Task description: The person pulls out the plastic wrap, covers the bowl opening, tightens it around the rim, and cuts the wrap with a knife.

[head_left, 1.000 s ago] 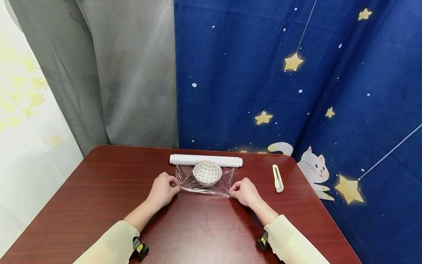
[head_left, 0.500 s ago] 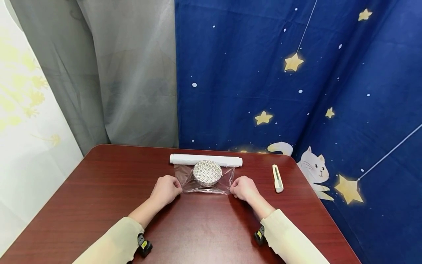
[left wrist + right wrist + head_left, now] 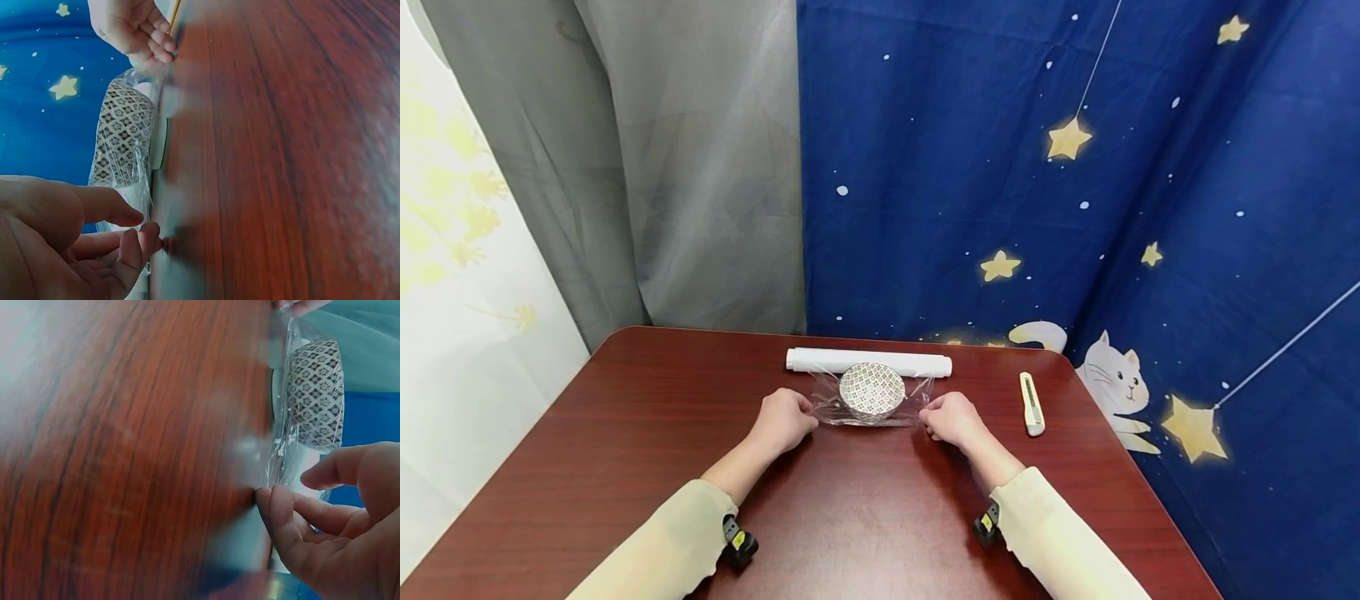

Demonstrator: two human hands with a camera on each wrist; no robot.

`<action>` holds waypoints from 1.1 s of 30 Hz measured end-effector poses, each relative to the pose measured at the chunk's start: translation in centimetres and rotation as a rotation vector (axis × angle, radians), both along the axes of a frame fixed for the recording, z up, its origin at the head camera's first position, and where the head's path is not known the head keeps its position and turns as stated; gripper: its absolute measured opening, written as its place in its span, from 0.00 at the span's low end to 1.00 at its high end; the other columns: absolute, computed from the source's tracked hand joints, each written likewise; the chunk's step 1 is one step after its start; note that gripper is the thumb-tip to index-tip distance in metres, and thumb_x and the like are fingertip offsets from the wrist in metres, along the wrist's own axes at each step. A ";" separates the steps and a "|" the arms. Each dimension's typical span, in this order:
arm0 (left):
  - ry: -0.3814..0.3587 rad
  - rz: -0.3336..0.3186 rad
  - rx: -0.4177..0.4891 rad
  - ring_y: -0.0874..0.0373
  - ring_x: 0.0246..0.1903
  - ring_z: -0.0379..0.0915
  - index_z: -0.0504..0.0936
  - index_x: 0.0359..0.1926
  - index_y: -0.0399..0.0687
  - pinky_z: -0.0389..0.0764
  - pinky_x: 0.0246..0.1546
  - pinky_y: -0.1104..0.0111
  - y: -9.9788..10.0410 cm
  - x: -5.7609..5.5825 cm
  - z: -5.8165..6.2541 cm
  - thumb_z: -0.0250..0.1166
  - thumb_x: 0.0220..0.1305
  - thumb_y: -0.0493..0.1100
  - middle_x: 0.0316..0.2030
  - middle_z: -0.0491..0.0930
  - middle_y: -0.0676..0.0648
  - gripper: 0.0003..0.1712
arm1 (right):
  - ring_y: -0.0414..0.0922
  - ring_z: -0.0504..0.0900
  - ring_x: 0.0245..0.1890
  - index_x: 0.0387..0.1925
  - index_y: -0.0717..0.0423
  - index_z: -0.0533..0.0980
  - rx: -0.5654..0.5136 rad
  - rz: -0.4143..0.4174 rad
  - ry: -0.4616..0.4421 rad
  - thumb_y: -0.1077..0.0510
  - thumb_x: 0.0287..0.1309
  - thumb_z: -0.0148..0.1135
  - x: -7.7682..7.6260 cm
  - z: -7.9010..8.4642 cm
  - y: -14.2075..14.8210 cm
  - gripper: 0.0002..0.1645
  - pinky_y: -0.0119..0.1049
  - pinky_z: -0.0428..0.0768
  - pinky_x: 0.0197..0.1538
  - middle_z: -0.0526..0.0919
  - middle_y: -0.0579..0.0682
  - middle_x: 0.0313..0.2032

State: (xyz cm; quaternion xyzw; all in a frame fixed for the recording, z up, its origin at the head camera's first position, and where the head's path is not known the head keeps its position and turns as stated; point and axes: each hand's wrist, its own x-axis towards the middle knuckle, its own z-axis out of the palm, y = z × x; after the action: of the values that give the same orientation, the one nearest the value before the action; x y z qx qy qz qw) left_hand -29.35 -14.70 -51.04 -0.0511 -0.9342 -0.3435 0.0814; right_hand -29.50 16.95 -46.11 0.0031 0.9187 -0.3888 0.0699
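Note:
A patterned bowl (image 3: 871,388) stands on the table with clear cling film (image 3: 831,410) drawn over it and down its near side. The bowl's diamond-patterned wall shows through the film in both wrist views. My left hand (image 3: 784,419) holds the film's near left corner, thumb close to the curled fingertips. At the near right corner, my right hand (image 3: 955,417) holds the film with bent fingers; a gap shows beside its thumb in the right wrist view. Behind the bowl lies the white film roll (image 3: 820,360), from which the sheet seems to come.
A pale utility knife (image 3: 1032,405) lies to the right on the reddish-brown table (image 3: 865,517). Grey and blue star-printed curtains (image 3: 940,167) hang behind the table's far edge.
Both hands have moved slightly away from me, toward the bowl, and the left also a little rightward. The film's near edge has drawn in close to the bowl's base.

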 end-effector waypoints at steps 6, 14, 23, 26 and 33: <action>-0.086 0.012 0.047 0.45 0.44 0.87 0.93 0.44 0.36 0.86 0.52 0.52 0.8 0.6 1.3 0.75 0.58 0.39 0.34 0.92 0.47 0.14 | 0.42 0.87 0.28 0.51 0.70 0.86 -0.188 -0.032 -0.053 0.63 0.68 0.57 -0.4 -0.4 -0.4 0.19 0.33 0.88 0.33 0.91 0.60 0.33; -0.235 0.090 0.408 0.52 0.45 0.89 0.88 0.56 0.29 0.88 0.49 0.62 2.1 0.9 2.9 0.68 0.69 0.35 0.44 0.93 0.37 0.18 | 0.51 0.92 0.46 0.66 0.76 0.76 -0.518 -0.108 -0.160 0.61 0.79 0.48 -0.9 -1.0 -1.0 0.26 0.41 0.92 0.48 0.87 0.72 0.58; -0.338 0.110 1.041 0.60 0.46 0.88 0.71 0.71 0.16 0.90 0.55 0.64 3.5 -0.5 1.4 0.53 0.82 0.34 0.62 0.83 0.23 0.26 | 0.53 0.91 0.55 0.68 0.76 0.73 -0.837 -0.202 -0.213 0.56 0.78 0.47 -1.7 -1.9 -2.3 0.30 0.45 0.91 0.57 0.82 0.74 0.65; -0.334 0.120 1.152 0.60 0.46 0.88 0.71 0.71 0.17 0.89 0.56 0.63 3.9 -1.0 1.1 0.55 0.81 0.32 0.57 0.87 0.29 0.26 | 0.51 0.91 0.51 0.67 0.73 0.75 -0.855 -0.217 -0.196 0.55 0.79 0.52 -1.8 -1.9 -2.7 0.28 0.44 0.90 0.58 0.85 0.71 0.62; -0.348 0.187 1.241 0.60 0.46 0.88 0.76 0.69 0.24 0.90 0.48 0.70 4.8 -1.7 1.2 0.59 0.80 0.39 0.54 0.89 0.37 0.25 | 0.42 0.87 0.40 0.65 0.70 0.78 -0.874 -0.222 -0.173 0.58 0.81 0.57 -2.2 -2.1 -3.3 0.22 0.38 0.90 0.51 0.90 0.54 0.45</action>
State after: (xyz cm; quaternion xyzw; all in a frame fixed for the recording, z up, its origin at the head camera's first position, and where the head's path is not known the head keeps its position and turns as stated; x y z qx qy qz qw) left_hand -31.04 -9.92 -49.85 0.1435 -0.5624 -0.8139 -0.0270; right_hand -31.71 13.69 -48.24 0.1042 0.6534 -0.7432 0.0991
